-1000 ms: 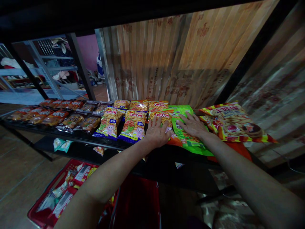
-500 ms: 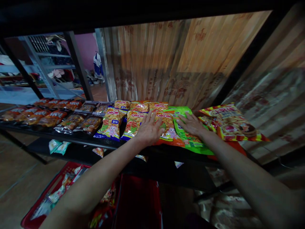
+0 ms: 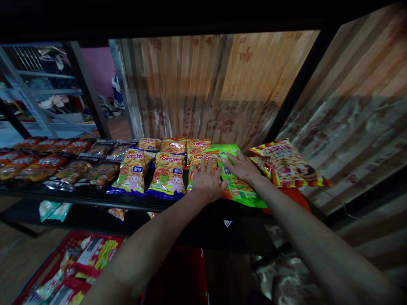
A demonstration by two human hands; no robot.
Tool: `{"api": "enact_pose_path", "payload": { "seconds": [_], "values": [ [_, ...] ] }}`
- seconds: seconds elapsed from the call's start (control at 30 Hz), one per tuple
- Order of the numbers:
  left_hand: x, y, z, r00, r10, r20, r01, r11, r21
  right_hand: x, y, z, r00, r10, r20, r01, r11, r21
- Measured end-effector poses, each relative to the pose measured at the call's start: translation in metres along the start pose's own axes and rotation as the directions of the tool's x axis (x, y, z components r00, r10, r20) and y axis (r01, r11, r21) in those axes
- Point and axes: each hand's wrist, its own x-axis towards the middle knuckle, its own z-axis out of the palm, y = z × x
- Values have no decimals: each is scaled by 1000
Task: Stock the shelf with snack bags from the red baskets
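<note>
My left hand (image 3: 207, 183) lies palm down with fingers spread on an orange-and-yellow snack bag (image 3: 203, 160), covering its lower part. On a green snack bag (image 3: 237, 186) rests my right hand (image 3: 242, 166), its fingers also stretched out. Left of my left hand are two blue-edged snack bags (image 3: 167, 176) standing side by side. A row of similar smaller-looking bags (image 3: 173, 145) sits behind them. Just right of my right hand, a large red-and-yellow snack bag (image 3: 288, 163) lies tilted on the shelf.
Dark packaged snacks (image 3: 66, 171) line the left of the black shelf (image 3: 133, 203). A red basket (image 3: 44, 264) of snack packs stands below, with another red basket (image 3: 184, 271) beside it. A lower shelf holds teal packs (image 3: 54, 211). Black posts (image 3: 300, 84) and plastic-covered sheeting (image 3: 190, 84) stand behind.
The view has turned right, so the shelf appears shifted left. My left hand has moved right, from between two bags onto the orange-and-yellow one. My right hand stays on the green bag.
</note>
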Motion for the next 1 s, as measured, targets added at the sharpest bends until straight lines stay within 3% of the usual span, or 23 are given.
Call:
{"api": "enact_pose_path", "payload": {
  "seconds": [0.37, 0.6, 1.0],
  "values": [
    [1, -3, 2, 1000, 19, 17, -20, 1000, 21, -4, -12, -7, 992, 111, -57, -110, 994, 28],
    [1, -1, 7, 1000, 28, 15, -29, 998, 49, -11, -16, -16, 983, 181, 39, -184, 978, 96],
    [2, -2, 5, 999, 25, 22, -27, 996, 83, -10, -17, -16, 979, 165, 121, -185, 967, 175]
  ]
}}
